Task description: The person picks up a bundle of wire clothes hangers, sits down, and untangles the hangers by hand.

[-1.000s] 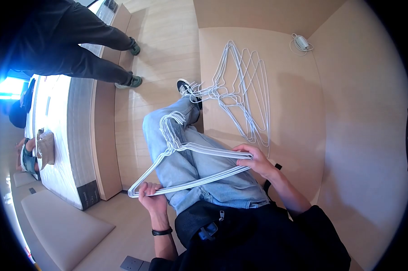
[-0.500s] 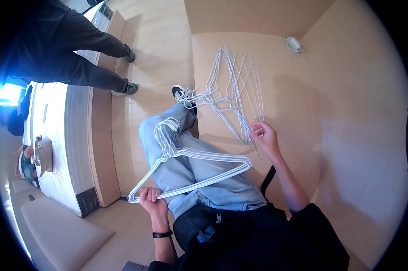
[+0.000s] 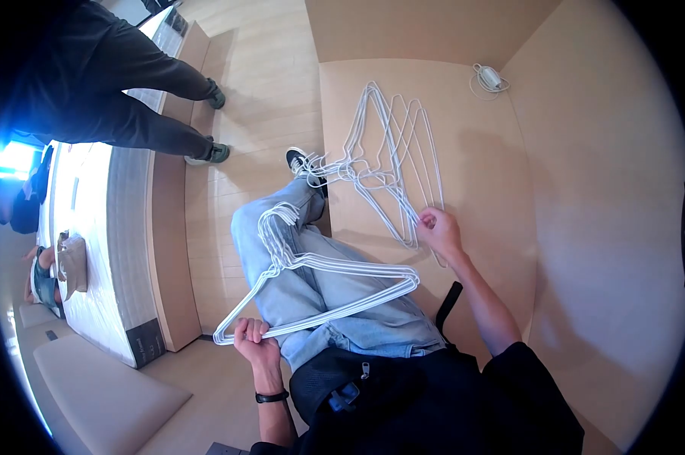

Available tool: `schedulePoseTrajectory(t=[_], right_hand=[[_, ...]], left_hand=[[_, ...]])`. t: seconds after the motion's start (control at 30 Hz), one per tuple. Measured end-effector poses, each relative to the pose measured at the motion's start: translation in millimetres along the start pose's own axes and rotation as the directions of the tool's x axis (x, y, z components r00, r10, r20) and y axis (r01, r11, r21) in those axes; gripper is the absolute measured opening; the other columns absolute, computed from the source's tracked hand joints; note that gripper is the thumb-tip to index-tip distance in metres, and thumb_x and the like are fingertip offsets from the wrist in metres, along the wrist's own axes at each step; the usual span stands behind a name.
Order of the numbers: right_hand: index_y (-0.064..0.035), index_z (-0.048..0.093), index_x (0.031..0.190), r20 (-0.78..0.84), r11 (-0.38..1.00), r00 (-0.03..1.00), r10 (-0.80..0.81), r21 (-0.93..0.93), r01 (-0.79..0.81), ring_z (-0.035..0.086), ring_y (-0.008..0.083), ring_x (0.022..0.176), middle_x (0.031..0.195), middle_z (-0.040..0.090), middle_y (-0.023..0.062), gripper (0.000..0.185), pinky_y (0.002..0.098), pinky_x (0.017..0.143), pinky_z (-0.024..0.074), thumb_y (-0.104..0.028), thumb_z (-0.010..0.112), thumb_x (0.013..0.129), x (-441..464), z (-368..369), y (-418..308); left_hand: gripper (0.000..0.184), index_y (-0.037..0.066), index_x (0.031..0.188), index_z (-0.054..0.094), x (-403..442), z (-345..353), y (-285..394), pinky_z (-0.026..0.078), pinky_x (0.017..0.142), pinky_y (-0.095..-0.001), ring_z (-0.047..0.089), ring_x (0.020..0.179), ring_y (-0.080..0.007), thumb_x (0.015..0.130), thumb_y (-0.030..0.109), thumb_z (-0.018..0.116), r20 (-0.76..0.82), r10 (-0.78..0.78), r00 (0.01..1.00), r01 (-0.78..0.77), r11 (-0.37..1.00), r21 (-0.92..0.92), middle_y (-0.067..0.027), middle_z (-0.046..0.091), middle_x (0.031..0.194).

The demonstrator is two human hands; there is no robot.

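Note:
A stack of several white wire hangers (image 3: pixel 357 267) lies across my lap, hooks bunched over one knee. My left hand (image 3: pixel 256 339) is wrapped round the stack's lower left corner. To the right, a looser group of white hangers (image 3: pixel 391 144) rests on the wooden board, its hooks reaching past the board's edge near my shoe. My right hand (image 3: pixel 438 230) pinches the near end of that group; how many wires are between the fingertips is hidden.
A white adapter with a coiled cable (image 3: pixel 490 78) sits at the board's far right corner. At the left are a person in dark trousers (image 3: pixel 160 125), a plastic-wrapped mattress (image 3: pixel 115 250) with a bag (image 3: pixel 72 264) on it, and a padded panel (image 3: pixel 107 394).
My right hand has let go of the stack on my lap, moved up and right, and closed at the hangers on the board. My left hand keeps its hold.

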State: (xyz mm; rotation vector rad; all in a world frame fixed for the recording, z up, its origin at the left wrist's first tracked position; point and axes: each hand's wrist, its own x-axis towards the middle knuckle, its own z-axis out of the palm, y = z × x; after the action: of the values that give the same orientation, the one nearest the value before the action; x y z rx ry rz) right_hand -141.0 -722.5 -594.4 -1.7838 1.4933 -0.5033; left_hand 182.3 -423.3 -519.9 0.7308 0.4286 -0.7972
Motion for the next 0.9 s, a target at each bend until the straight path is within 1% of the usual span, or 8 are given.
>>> schedulePoseTrajectory(t=[0.07,0.13,0.33,0.57,0.63,0.77,0.83,0.9], right_hand=[[-0.0062,0.068,0.089,0.021,1.0,1.0,0.009,0.019,-0.01,0.067,0.0182,0.069,0.076,0.069,0.0066,0.016,0.0311,0.065,0.0526,-0.015,0.068,0.076,-2,-7,-2],[-0.0062,0.067,0.088,0.041,0.999,0.999,0.018,0.038,-0.02,0.067,0.0174,0.069,0.076,0.069,0.0062,0.015,0.0305,0.064,0.0523,-0.015,0.068,0.076,-3,-10,2],[-0.0051,0.066,0.085,0.085,0.997,0.994,0.075,0.009,-0.076,0.066,0.0178,0.067,0.073,0.068,0.0062,0.016,0.0313,0.064,0.0519,-0.017,0.069,0.075,-6,-4,11],[-0.0091,0.067,0.087,-0.017,0.987,0.999,-0.048,-0.155,0.045,0.066,0.0238,0.067,0.073,0.067,0.0058,0.018,0.0356,0.064,0.0524,-0.02,0.072,0.074,-4,2,-12],[-0.0096,0.067,0.087,-0.017,0.977,0.997,-0.072,-0.202,0.067,0.066,0.0247,0.067,0.073,0.067,0.0057,0.019,0.0363,0.064,0.0523,-0.02,0.073,0.073,-2,4,-12],[-0.0087,0.067,0.087,-0.004,0.986,1.0,0.0,-0.169,-0.001,0.066,0.0242,0.067,0.072,0.067,0.0062,0.016,0.0362,0.062,0.0518,-0.017,0.07,0.073,0,5,-10],[-0.0082,0.067,0.087,-0.012,0.988,1.0,0.012,-0.155,-0.014,0.066,0.0229,0.067,0.072,0.067,0.0065,0.015,0.0354,0.062,0.0515,-0.015,0.069,0.074,-1,5,-7],[-0.0054,0.067,0.086,-0.039,0.997,0.998,0.057,0.057,-0.055,0.063,0.0163,0.062,0.068,0.065,0.0046,0.013,0.0308,0.058,0.0495,-0.013,0.067,0.076,-2,4,0]], left_hand=[[0.021,0.013,0.072,0.042,0,2,0,0.035,0.048,-0.0232,0.031,0.043,-0.0061,0.091,0.003,0.046,0.012,-0.001,1.0,0.001,1.0,0.002,0.0053,0.03,0.052],[0.031,0.013,0.063,0.036,0,6,0,0.034,0.047,-0.0234,0.031,0.042,-0.0077,0.092,0.005,0.046,-0.019,0.004,1.0,-0.004,1.0,0.025,0.0035,0.031,0.051],[0.032,0.014,0.063,0.036,-1,7,0,0.035,0.047,-0.0235,0.031,0.042,-0.0076,0.092,0.005,0.046,-0.023,0.004,1.0,-0.004,1.0,0.023,0.0037,0.03,0.051],[0.031,0.013,0.064,0.037,0,4,0,0.035,0.047,-0.0233,0.031,0.042,-0.0075,0.092,0.005,0.046,-0.01,-0.004,1.0,0.004,1.0,0.015,0.0038,0.03,0.051],[0.022,0.013,0.072,0.042,1,3,0,0.035,0.048,-0.0232,0.032,0.043,-0.0066,0.091,0.003,0.046,0.02,-0.007,1.0,0.007,1.0,0.001,0.0047,0.031,0.052],[0.03,0.013,0.065,0.037,-1,6,0,0.036,0.047,-0.0235,0.031,0.042,-0.0072,0.092,0.004,0.046,-0.007,0.006,1.0,-0.006,1.0,0.017,0.0038,0.03,0.051],[0.021,0.013,0.072,0.042,0,2,0,0.035,0.047,-0.0232,0.032,0.043,-0.0065,0.091,0.002,0.046,-0.001,0.012,1.0,-0.012,1.0,0.013,0.0048,0.03,0.051],[0.021,0.013,0.073,0.043,1,1,0,0.035,0.047,-0.0231,0.032,0.043,-0.0064,0.091,0.002,0.046,0.002,0.011,1.0,-0.011,1.0,0.015,0.0049,0.03,0.051]])
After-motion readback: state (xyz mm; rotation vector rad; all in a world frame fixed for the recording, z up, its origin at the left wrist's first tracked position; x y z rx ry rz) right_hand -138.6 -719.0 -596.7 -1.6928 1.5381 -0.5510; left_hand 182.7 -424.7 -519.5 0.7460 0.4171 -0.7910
